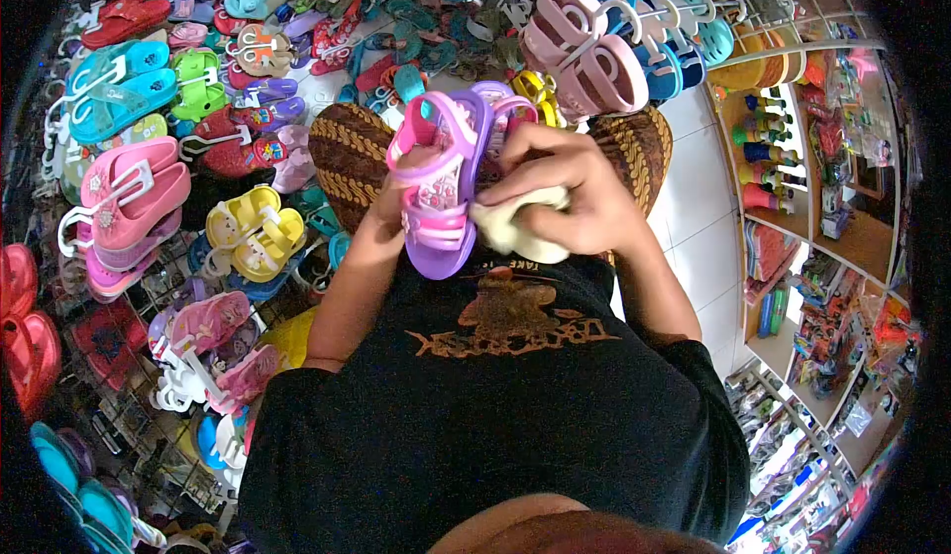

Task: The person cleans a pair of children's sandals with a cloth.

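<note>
A pair of child's sandals, pink and purple with strapped uppers, is held up above my lap. My left hand (394,202) is closed around the nearer sandal (436,219) from its left side, its fingers partly hidden behind the straps. The other sandal (510,108) is beyond it and partly covered by my right hand (575,192). That right hand, slightly blurred, is closed on a crumpled pale yellow cloth (525,232), which is against or very near the nearer sandal's purple sole edge.
Many colourful sandals lie to the left and ahead, including a yellow pair (255,237) and a pink pair (129,202). Pink sandals (584,49) hang on a rack at upper right. Goods shelves (792,217) line the right, beside white floor tiles (693,227).
</note>
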Demonstrator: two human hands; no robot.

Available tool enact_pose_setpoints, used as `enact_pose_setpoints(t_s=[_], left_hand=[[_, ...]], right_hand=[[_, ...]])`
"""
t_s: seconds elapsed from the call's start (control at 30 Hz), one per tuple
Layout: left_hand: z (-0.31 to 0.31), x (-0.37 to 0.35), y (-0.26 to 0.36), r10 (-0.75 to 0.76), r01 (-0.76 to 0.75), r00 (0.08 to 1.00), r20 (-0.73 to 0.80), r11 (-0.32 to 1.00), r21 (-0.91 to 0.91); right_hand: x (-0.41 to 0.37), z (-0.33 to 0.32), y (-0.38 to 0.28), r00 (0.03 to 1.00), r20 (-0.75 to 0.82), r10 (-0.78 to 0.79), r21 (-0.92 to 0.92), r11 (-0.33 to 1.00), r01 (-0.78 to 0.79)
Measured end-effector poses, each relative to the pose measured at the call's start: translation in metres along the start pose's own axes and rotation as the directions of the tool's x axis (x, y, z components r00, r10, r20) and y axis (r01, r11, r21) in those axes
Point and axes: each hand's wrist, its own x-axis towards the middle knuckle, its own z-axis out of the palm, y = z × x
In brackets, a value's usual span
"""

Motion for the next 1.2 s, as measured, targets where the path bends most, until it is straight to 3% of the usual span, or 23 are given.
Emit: enact_pose_setpoints(t_s=[0.07,0.1,0.17,0.2,0.23,0.3,0.33,0.37,0.47,0.5,0.57,0.63,0.7,0.83,0.9,0.93,0.97,1.0,1.07,1.17,1.2], left_hand=[[-0.001,0.001,0.003,-0.005,0.005,1.000,0.001,1.000,-0.017],[-0.002,0.002,0.005,-0.007,0.007,1.000,0.002,1.000,-0.024],[-0.001,0.004,0.009,-0.019,0.019,1.000,0.007,0.999,-0.040],[-0.002,0.006,0.010,-0.019,0.020,1.000,0.009,0.999,-0.046],[-0.001,0.006,0.012,-0.021,0.022,1.000,0.011,0.999,-0.049],[0.001,0.009,0.015,-0.024,0.024,1.000,0.011,0.998,-0.063],[0.003,0.011,0.017,-0.026,0.026,1.000,0.008,0.997,-0.079],[0.005,0.014,0.020,-0.031,0.031,1.000,0.004,0.994,-0.101],[0.029,0.019,0.023,0.017,-0.014,1.000,0.021,0.992,-0.123],[0.049,0.013,0.013,0.198,-0.216,0.963,0.182,0.973,0.084],[0.035,0.015,0.030,0.134,-0.134,0.983,0.123,0.991,-0.013],[0.021,0.019,0.032,0.133,-0.121,0.966,0.222,0.990,-0.069],[0.008,0.017,0.031,0.138,-0.125,0.964,0.225,0.989,-0.074],[-0.001,0.016,0.029,0.019,0.009,0.989,0.149,0.983,-0.181],[0.013,0.017,0.026,-0.046,0.067,0.987,0.156,0.989,-0.133],[0.015,0.016,0.020,-0.047,0.054,0.996,0.074,0.994,-0.097],[0.016,0.014,0.016,-0.044,0.044,0.999,-0.009,0.997,-0.061],[0.009,0.014,0.016,-0.058,0.060,0.997,0.053,0.998,-0.035],[-0.003,0.008,0.014,-0.125,0.122,0.992,0.030,0.989,0.085],[-0.001,0.004,0.012,-0.181,0.190,0.982,-0.059,0.955,0.229],[0.003,0.004,0.011,-0.164,0.181,0.983,-0.083,0.941,0.284]], right_hand=[[-0.006,-0.008,0.006,0.993,-0.077,0.087,0.046,0.995,-0.083],[-0.008,-0.015,0.000,0.958,-0.057,0.281,-0.044,0.958,-0.284],[-0.009,-0.014,-0.001,0.924,-0.077,0.374,-0.030,0.926,-0.377],[-0.010,-0.015,-0.001,0.953,-0.035,0.302,-0.135,0.943,-0.304],[-0.010,-0.014,-0.006,0.928,0.036,0.371,-0.221,0.908,-0.355],[-0.008,-0.003,-0.009,0.925,0.020,0.380,-0.264,0.894,-0.362],[-0.010,0.005,0.004,0.958,-0.065,0.280,-0.303,0.909,-0.286],[-0.008,0.004,0.004,0.929,-0.070,0.365,-0.295,0.882,-0.368],[-0.009,0.001,0.010,0.860,-0.184,0.476,-0.067,0.867,-0.494],[-0.011,-0.001,0.012,0.850,-0.189,0.492,0.010,0.867,-0.499],[-0.015,-0.006,0.015,0.860,-0.201,0.469,0.220,0.877,-0.427],[-0.022,-0.017,0.025,0.905,-0.112,0.410,0.329,0.875,-0.356],[-0.025,-0.025,0.024,0.887,-0.029,0.461,0.459,0.795,-0.398],[-0.028,-0.037,0.032,0.930,0.048,0.363,0.386,0.852,-0.353],[-0.025,-0.031,0.041,0.929,0.070,0.363,0.328,0.871,-0.365],[-0.016,-0.030,0.037,0.932,0.170,0.321,0.470,0.805,-0.362],[-0.017,-0.028,0.043,0.925,0.145,0.350,0.544,0.753,-0.370],[-0.020,-0.023,0.054,0.916,0.124,0.383,0.613,0.696,-0.374],[-0.020,-0.021,0.067,0.911,0.146,0.386,0.683,0.626,-0.375],[-0.019,-0.014,0.080,0.897,0.145,0.417,0.862,0.393,-0.322],[-0.018,-0.011,0.080,0.845,0.077,0.530,0.835,0.429,-0.345]])
